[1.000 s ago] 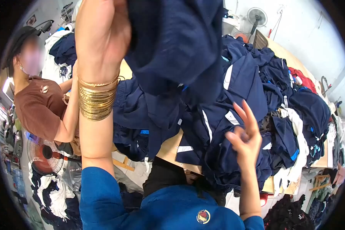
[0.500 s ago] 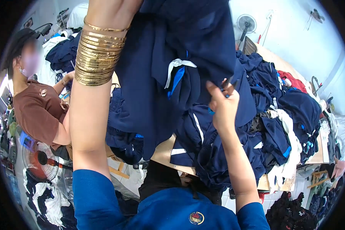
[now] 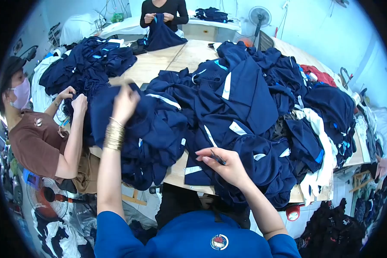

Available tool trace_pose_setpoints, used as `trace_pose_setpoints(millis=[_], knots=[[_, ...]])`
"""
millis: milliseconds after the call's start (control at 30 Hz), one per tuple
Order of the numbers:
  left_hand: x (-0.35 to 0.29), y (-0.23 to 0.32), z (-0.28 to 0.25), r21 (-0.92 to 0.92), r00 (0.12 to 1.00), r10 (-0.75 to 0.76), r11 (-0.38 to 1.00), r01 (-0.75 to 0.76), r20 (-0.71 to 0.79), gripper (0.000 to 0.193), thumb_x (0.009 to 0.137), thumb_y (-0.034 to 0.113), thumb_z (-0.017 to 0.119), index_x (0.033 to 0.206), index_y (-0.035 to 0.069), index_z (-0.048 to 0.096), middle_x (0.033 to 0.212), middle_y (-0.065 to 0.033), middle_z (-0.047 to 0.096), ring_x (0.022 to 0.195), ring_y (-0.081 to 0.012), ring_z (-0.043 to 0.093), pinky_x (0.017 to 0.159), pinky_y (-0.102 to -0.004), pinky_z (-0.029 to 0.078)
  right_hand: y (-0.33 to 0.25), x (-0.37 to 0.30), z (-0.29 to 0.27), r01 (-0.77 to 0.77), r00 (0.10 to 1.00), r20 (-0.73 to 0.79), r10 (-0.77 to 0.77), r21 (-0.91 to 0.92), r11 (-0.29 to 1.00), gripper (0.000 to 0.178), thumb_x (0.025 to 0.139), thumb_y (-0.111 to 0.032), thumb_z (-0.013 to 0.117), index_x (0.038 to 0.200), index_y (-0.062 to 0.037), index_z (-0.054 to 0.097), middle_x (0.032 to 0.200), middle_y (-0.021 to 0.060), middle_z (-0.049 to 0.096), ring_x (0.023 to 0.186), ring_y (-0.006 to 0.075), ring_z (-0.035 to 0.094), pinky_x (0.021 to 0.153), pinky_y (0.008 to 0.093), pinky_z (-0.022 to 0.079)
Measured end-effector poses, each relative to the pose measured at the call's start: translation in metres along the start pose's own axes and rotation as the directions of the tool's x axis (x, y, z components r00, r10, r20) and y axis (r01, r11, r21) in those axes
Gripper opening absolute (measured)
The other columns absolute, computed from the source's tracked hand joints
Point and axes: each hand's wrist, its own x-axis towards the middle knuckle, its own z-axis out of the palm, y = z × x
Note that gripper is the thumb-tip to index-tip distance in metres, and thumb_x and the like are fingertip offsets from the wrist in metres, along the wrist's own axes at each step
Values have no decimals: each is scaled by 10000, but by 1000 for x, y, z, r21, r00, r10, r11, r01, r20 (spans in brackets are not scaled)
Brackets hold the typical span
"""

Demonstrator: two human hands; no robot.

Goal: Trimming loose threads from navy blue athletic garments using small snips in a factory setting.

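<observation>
My left hand (image 3: pixel 125 105), smeared by motion, is over a dark navy garment (image 3: pixel 104 112) on the left part of the table. That cloth is blurred too, and the fingers' grip on it cannot be made out. Several gold bangles (image 3: pixel 114 135) circle the left wrist. Low over the near edge of the navy pile, my right hand (image 3: pixel 225 165) is closed around small dark thread snips (image 3: pixel 218 158), with the index finger stretched to the left. Beneath and beyond it lie heaped navy garments (image 3: pixel 245 101) with white strips and bits of bright blue.
At the left a co-worker in a brown top (image 3: pixel 41 144) handles navy cloth close to my left hand. Across the wooden table (image 3: pixel 191 53), another person (image 3: pixel 164 10) holds up a navy garment. White cloth (image 3: pixel 320 137) hangs at the right. A floor fan (image 3: pixel 47 198) stands lower left.
The navy garment held up before me has come down to the left, and my left hand has moved down with it. My right hand has dropped lower and leftward, still holding the snips.
</observation>
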Motion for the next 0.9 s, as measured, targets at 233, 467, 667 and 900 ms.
trace_pose_setpoints(millis=[233, 467, 667, 900], knots=[[-32, -32, 0, -181, 961, -241, 948, 263, 136, 600, 871, 418, 515, 1237, -49, 428, 1210, -256, 497, 1122, -313, 501, 941, -336, 382, 9, -46, -44, -214, 969, -139, 203, -71, 974, 174, 862, -39, 533, 1008, 0, 618, 871, 77, 653, 827, 132, 617, 751, 233, 460], [-122, 12, -31, -293, 987, -106, 954, 67, -120, 324, 869, 154, 553, 1178, 66, 510, 1049, -87, 574, 927, -171, 555, 796, -270, 437, 16, -54, -35, -316, 929, -200, 310, 2, 949, 165, 850, -28, 535, 982, 10, 626, 841, 69, 647, 785, 120, 609, 711, 217, 448], [-201, 43, -6, -761, 902, -421, 555, 337, 93, 397, 847, 110, 595, 1190, 7, 424, 1052, -88, 514, 857, -96, 502, 717, -205, 442, 8, -3, 17, -182, 981, 25, 190, -196, 964, 166, 817, -52, 602, 977, -33, 639, 836, 74, 642, 748, 121, 621, 674, 227, 465], [-200, 52, 15, -852, 833, -431, 226, 472, 348, 131, 833, 76, 620, 859, 49, 495, 813, 12, 539, 747, -44, 506, 685, -190, 424, 22, 63, 79, -245, 967, 47, 250, -102, 964, 288, 792, -193, 658, 1001, 0, 608, 815, 135, 647, 764, 175, 645, 672, 275, 477]])
